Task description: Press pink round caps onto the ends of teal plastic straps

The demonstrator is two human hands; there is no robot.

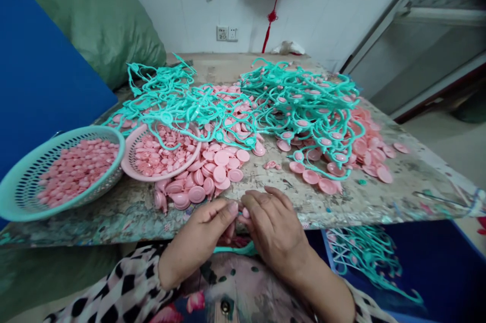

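1. Here the left hand (pixel 197 242) and right hand (pixel 275 227) press their fingers together, pinching a small pink plastic disc (pixel 246 212) just above the mottled worktop (pixel 334 206) edge!
2. A round teal plastic basket (pixel 81 130) brims with pink discs (pixel 78 171), right beside a round pink plastic basket (pixel 159 177) of pink pieces (pixel 163 156)!

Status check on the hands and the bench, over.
Left hand and right hand close together at bench edge. Small pink plastic disc by right fingers, teal plastic strip below. Loose pink discs heaped just ahead.
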